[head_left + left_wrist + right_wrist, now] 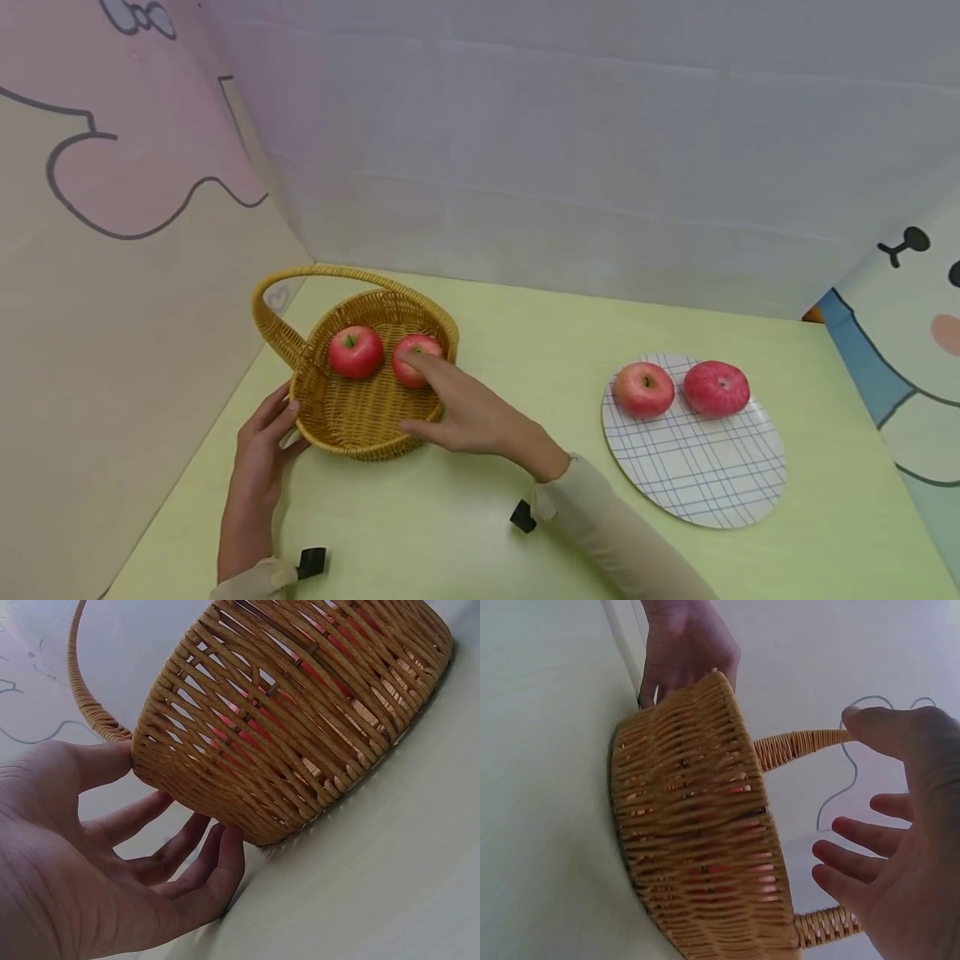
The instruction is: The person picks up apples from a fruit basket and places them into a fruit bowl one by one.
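Note:
A yellow-brown wicker basket (pixel 363 417) with a tall arched handle (pixel 337 272) stands at the left of the table. Inside it lie two red apples, one on the left (pixel 356 353) and one on the right (pixel 410 379). My left hand (pixel 258 454) holds the basket's left side, thumb at the rim and fingers against the lower wall, as the left wrist view shows. Over the basket's right rim reaches my right hand (pixel 480 412), fingers spread and loosely bent, nothing between them. Its fingers overlap the right apple in the head view; in the right wrist view they hover above the rim.
A round white plate (pixel 705 475) with a blue grid pattern lies on the right of the pale yellow-green table (pixel 525 350). On its far part sit a red apple (pixel 643 390) and a deeper red fruit (pixel 717 389). Fabric with cartoon drawings hangs around the table.

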The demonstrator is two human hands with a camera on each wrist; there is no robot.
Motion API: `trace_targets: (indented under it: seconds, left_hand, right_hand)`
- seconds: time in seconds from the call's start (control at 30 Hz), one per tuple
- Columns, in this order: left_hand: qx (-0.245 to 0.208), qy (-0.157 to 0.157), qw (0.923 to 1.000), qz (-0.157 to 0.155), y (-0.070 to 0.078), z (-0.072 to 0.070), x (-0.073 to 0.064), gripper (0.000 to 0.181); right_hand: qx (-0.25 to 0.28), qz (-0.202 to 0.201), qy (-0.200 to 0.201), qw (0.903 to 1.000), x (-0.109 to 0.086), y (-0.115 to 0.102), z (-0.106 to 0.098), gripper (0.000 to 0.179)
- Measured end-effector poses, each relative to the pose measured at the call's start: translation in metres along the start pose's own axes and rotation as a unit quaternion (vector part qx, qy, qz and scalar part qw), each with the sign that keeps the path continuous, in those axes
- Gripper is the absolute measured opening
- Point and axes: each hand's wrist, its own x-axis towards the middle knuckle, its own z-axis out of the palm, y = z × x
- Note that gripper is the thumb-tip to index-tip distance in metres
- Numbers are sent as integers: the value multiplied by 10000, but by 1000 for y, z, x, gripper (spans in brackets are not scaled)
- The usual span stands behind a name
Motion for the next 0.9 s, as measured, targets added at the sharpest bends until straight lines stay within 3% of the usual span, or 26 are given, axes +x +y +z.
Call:
trace_targets:
  seconds: [0.4,0.9]
  left_hand:
    - [84,65,9999,-70,-1,0,3,62]
    - [169,107,9996,-180,0,-1,1,62]
  right_hand:
    - [-255,163,61,9995,32,-6,16,89]
    - [376,1004,452,9932,74,-7,28,95]
